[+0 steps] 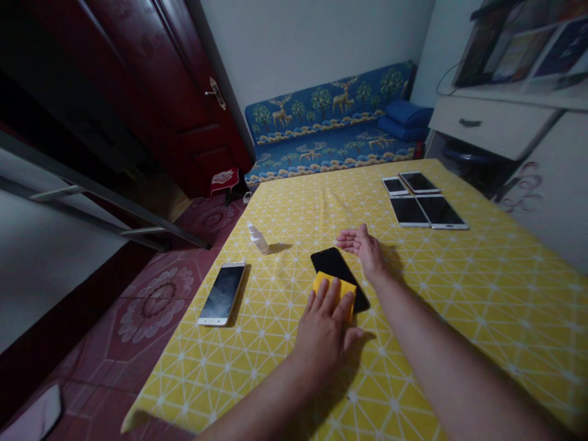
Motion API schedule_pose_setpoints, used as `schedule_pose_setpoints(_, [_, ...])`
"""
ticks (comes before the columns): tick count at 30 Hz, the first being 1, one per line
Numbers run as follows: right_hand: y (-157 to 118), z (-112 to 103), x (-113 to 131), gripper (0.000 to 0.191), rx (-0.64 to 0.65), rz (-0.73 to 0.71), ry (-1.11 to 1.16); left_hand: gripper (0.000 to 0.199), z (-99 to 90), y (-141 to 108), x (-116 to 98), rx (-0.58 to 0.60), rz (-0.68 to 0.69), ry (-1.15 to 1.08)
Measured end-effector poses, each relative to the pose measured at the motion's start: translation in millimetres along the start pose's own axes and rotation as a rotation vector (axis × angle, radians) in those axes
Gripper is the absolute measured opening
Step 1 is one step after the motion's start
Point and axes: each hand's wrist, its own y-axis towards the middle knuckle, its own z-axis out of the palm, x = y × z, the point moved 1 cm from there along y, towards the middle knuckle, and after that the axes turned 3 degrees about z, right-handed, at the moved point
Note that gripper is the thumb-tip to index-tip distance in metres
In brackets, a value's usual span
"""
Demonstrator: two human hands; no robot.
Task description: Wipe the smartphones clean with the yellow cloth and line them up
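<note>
Left grip lies flat and opened out, palm down, fingers extended over a folded orange-yellow cloth that covers part of a black smartphone; the right grip is also open, its fingers straight and side by side.

Far to the left of the grips, a grey metal frame slants above red patterned floor tiles. Beyond it stands a dark red door with an ornate handle, a small red-topped stool near its foot. The surface wears a yellow tablecloth with white geometric lines. Left of the left grip lies a white-framed smartphone, its dark screen hazy; a small white bottle stands ahead and to the left. Straight beyond both grips, a blue sofa printed with deer and trees backs onto a pale wall. Ahead and right of the right grip, four smartphones form a two-by-two block, dark screens up. Farther right is a white desk with a drawer.

The left forearm slopes in from below, thumb spread toward the right. The right forearm reaches in from the lower right, hand turned on edge just beside the black smartphone, thumb uppermost; whether it touches the tablecloth, I cannot tell.
</note>
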Motion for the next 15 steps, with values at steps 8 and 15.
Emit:
schedule_pose_setpoints(8, [-1.4,-0.1,0.8,0.070,0.007,-0.007,-0.014,0.069,-6.0,-0.1,25.0,-0.067,-0.153,0.090])
schedule_pose_setpoints(15, [-3.4,2.1,-2.7,0.067,-0.021,-0.063,-0.140,0.068,-4.2,13.2,31.3,-0.075,-0.109,0.063])
